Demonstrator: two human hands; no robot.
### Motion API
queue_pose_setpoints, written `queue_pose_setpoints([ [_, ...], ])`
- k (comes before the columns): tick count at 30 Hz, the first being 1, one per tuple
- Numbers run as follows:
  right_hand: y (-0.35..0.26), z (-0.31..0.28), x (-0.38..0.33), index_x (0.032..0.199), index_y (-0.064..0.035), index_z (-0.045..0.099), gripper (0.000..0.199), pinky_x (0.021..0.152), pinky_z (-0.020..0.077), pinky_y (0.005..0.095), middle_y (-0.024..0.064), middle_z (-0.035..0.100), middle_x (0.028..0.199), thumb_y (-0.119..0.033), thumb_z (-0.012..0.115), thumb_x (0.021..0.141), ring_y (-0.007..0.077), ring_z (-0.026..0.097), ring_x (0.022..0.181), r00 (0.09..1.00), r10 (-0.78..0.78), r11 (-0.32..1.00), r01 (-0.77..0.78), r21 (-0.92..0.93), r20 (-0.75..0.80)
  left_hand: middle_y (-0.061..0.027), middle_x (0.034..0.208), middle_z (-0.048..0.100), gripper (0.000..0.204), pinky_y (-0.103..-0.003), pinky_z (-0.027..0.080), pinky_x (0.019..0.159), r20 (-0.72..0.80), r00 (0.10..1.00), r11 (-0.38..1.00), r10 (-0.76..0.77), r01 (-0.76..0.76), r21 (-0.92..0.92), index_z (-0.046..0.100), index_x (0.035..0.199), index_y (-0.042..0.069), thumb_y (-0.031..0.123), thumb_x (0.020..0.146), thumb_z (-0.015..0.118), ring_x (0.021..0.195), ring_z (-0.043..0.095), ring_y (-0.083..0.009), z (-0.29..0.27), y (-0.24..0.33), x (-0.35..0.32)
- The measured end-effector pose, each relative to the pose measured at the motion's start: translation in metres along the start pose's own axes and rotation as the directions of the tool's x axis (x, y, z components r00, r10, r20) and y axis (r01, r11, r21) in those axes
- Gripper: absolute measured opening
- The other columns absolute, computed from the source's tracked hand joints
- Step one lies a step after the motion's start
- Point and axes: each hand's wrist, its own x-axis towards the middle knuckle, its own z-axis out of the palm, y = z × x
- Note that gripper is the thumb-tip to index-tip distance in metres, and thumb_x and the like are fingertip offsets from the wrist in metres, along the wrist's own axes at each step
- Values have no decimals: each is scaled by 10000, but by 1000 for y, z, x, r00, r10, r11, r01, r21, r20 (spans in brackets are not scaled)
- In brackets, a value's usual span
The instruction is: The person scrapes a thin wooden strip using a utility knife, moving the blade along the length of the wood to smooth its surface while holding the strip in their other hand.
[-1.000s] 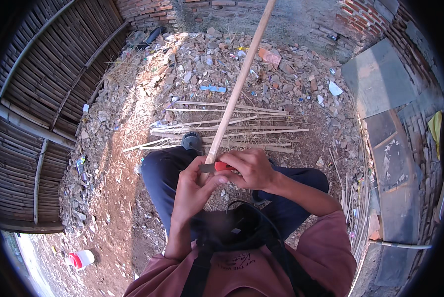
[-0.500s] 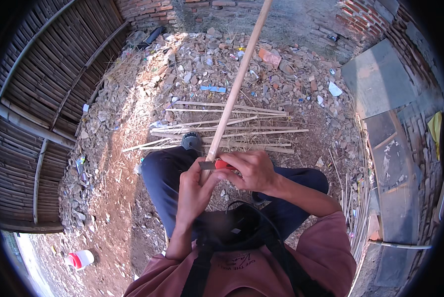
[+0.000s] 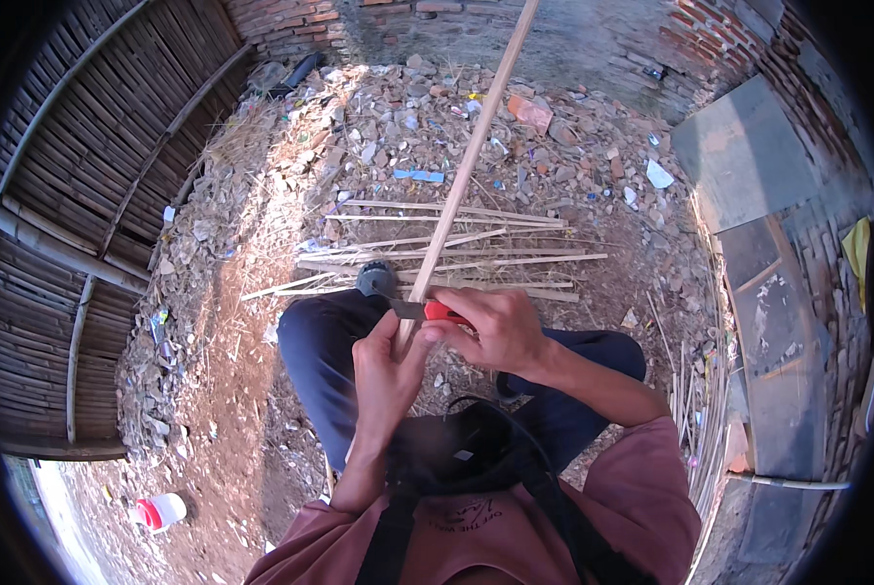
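A long pale wooden or bamboo strip (image 3: 463,177) slants from between my knees up past the top of the view. My left hand (image 3: 383,375) is closed around its lower end, thumb pointing upward. In my right hand (image 3: 500,330) is a red-handled knife (image 3: 444,312), gripped by the handle. Its dark blade (image 3: 407,309) lies across the strip, the tip reaching to my left thumb. How deep the edge sits in the strip I cannot tell.
Several cut strips (image 3: 476,261) lie on the ground beyond my shoe (image 3: 376,279). Rubble (image 3: 388,127) spreads back to a brick wall. A bamboo wall (image 3: 76,127) stands at left, boards (image 3: 749,156) at right. A red-and-white container (image 3: 161,511) is at lower left.
The strip has turned a little in my left hand and now shows a flatter, paler face. The blade is tilted slightly differently, its tip a bit higher. Both hands stay almost in place.
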Motion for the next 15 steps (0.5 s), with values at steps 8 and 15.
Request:
queue_pose_setpoints([
  [8, -2, -3, 1, 1282, -134, 721, 378, 534, 570, 383, 54, 752, 817, -356, 745, 976, 258, 739, 634, 995, -51, 999, 51, 2, 86, 63, 644, 529, 275, -219, 372, 562, 95, 988, 965, 125, -99, -242, 697, 1106, -6, 211, 983, 812, 625, 423, -13, -8, -11, 2],
  [15, -3, -4, 0, 1278, -107, 718, 386, 510, 567, 370, 68, 768, 840, -344, 743, 975, 249, 736, 609, 998, -36, 999, 37, -35, 42, 54, 661, 551, 227, -224, 378, 573, 126, 990, 990, 65, -49, -129, 728, 1070, -13, 203, 1015, 773, 650, 436, -15, -4, -1, -1],
])
